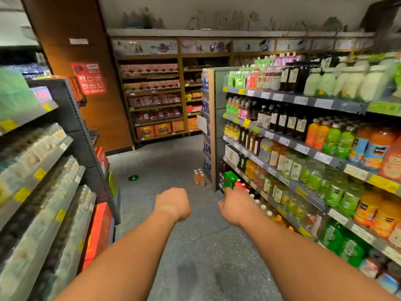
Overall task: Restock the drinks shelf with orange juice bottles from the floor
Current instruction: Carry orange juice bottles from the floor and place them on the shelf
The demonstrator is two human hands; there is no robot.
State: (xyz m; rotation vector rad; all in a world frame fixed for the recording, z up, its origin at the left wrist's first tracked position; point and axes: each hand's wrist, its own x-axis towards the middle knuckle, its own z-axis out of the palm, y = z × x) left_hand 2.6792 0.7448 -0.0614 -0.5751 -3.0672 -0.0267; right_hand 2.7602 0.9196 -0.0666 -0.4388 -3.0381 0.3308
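A small cluster of orange juice bottles [199, 178] stands on the grey floor at the far end of the drinks shelf [303, 148], which runs along my right. Orange bottles [316, 133] also stand on its middle tier among green and dark drinks. Both my arms reach forward over the aisle. My left hand [173, 203] hangs from a bent wrist, its fingers drooping out of sight and holding nothing. My right hand [236, 205] is held out near the shelf's lower tiers, also holding nothing. The floor bottles are well ahead of both hands.
Shelves of pale packaged goods [43, 170] line my left, with red boxes [97, 233] at their foot. A green mark [133, 177] shows on the floor ahead. A wooden shelf of red packs [156, 105] closes the aisle's far end. The view is blurred.
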